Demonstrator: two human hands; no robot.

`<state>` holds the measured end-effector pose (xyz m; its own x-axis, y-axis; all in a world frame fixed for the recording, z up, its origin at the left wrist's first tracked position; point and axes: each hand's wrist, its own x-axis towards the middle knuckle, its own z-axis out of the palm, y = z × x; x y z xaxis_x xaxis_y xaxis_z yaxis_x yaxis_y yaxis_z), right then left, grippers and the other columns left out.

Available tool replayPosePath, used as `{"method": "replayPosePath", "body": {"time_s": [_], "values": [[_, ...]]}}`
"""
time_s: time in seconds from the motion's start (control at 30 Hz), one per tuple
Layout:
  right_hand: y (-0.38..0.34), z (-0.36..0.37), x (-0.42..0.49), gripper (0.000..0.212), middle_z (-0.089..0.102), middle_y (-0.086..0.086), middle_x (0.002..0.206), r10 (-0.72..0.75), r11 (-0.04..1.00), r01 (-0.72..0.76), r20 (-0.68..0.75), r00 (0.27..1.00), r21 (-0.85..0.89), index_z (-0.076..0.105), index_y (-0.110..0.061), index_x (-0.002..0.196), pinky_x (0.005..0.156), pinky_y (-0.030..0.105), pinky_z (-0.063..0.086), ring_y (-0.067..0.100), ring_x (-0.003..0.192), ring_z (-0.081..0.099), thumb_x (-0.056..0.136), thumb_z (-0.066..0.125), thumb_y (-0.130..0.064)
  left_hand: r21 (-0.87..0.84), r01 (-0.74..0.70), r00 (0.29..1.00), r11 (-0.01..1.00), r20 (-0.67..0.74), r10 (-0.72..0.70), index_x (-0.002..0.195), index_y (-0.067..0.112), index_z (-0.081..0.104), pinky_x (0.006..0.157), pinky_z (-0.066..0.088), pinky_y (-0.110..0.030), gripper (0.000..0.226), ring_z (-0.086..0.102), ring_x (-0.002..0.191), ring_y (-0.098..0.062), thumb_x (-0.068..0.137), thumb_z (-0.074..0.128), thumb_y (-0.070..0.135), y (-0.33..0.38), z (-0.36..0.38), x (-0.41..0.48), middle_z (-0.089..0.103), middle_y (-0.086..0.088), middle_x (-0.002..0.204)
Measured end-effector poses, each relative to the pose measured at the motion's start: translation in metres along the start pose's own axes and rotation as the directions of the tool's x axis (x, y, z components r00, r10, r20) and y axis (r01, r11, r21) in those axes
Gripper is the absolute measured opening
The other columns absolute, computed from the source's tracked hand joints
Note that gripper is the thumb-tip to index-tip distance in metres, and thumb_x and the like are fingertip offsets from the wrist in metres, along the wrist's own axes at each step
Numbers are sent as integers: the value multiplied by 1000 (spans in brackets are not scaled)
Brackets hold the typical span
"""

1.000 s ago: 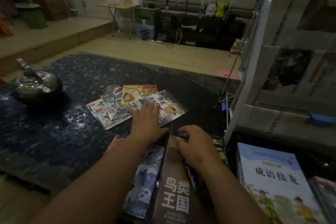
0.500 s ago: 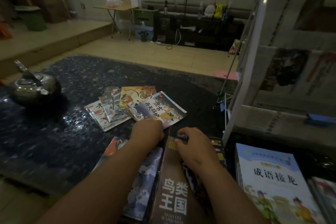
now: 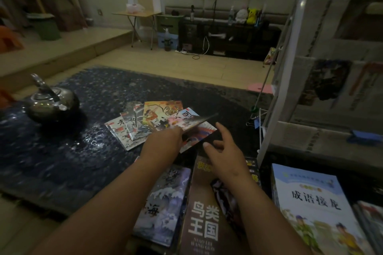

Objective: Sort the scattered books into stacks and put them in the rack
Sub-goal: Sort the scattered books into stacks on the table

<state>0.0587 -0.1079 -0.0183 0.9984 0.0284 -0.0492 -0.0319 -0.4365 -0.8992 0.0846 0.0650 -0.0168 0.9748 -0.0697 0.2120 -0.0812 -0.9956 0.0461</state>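
Picture book (image 3: 186,121), thin and glossy, held tilted above dark pebble-patterned tabletop (image 3: 83,151), pinched at near edge by left hand (image 3: 163,143). Hung just over red-and-blue thin book (image 3: 199,136), beside fan of similar thin books (image 3: 141,124). Right hand (image 3: 223,151) close by, fingers spread and loose, nothing in its grasp, above brown hardcover book (image 3: 204,217). Wave-covered book (image 3: 163,203) alongside on left, pale blue paperback (image 3: 310,203) on right. White metal rack (image 3: 265,134) at right edge of tabletop; steel kettle (image 3: 51,103) far left.
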Motion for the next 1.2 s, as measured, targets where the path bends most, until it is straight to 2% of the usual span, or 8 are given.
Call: {"method": "replayPosePath", "body": {"time_s": [0.23, 0.37, 0.53, 0.7, 0.87, 0.97, 1.1, 1.2], "values": [[-2, 7, -4, 46, 63, -4, 123, 148, 955, -131, -47, 988, 265, 61, -38, 120, 98, 47, 49, 20, 109, 61, 90, 41, -66, 137, -327, 945, 935, 72, 320, 119, 22, 53, 59, 38, -32, 23, 63, 86, -27, 101, 41, 28, 7, -14, -26, 66, -2, 103], [-3, 0, -5, 14, 65, 1, 104, 205, 963, -176, -130, 970, 202, 65, -28, 97, 91, 44, 52, 20, 98, 61, 97, 51, -28, -13, -407, 910, 913, 81, 406, 119, 28, 57, 64, 41, -30, 30, 62, 92, -21, 100, 38, 41, 10, -19, -33, 64, 3, 108], [-9, -7, -12, 32, 55, -9, 94, 235, 953, -184, -204, 950, 241, 66, -22, 106, 77, 29, 50, 14, 95, 53, 91, 46, -2, -226, -234, 929, 946, 234, 286, 120, 33, 60, 72, 45, -31, 40, 61, 96, -19, 95, 42, 59, 3, -29, -38, 64, 4, 114], [-13, -4, -15, 32, 55, -15, 91, 220, 960, -180, -180, 959, 217, 68, -25, 95, 88, 42, 55, 16, 95, 59, 89, 48, -2, -321, 138, 982, 937, 166, -87, 121, 28, 62, 76, 49, -32, 27, 60, 97, -23, 98, 48, 25, -27, -30, -37, 65, -4, 117], [-20, 5, -21, 31, 63, -5, 96, 198, 964, -184, -57, 979, 192, 72, -21, 94, 81, 44, 58, 20, 89, 63, 88, 51, 1, -711, 378, 922, 593, 233, -308, 116, 22, 68, 66, 45, -24, 26, 59, 79, -15, 97, 53, 12, -48, -27, -46, 67, -4, 101], [-22, 15, -25, 31, 66, 3, 96, 243, 948, -236, -6, 970, 214, 70, -18, 86, 82, 46, 57, 26, 91, 64, 86, 46, 2, -735, 480, 874, 478, 358, -328, 99, 19, 71, 75, 54, -32, 10, 62, 83, -17, 91, 66, 15, -59, -25, -47, 68, -1, 93], [-15, 25, -31, 17, 62, 1, 105, 117, 982, -103, 87, 989, -157, 58, -22, 103, 76, 34, 49, 18, 91, 58, 92, 49, -14, -581, 532, 844, 616, 426, -327, 104, 13, 71, 61, 44, -24, 18, 58, 76, -15, 86, 73, 14, -79, -26, -44, 65, -3, 92], [-12, 34, -38, 28, 58, -1, 115, -27, 842, 90, 126, 992, -531, 50, -29, 119, 87, 35, 45, 21, 106, 54, 91, 53, -30, -408, 529, 812, 744, 500, -302, 104, 9, 68, 63, 44, -23, 18, 60, 81, -19, 88, 70, 16, -86, -31, -47, 66, -7, 97]]}}
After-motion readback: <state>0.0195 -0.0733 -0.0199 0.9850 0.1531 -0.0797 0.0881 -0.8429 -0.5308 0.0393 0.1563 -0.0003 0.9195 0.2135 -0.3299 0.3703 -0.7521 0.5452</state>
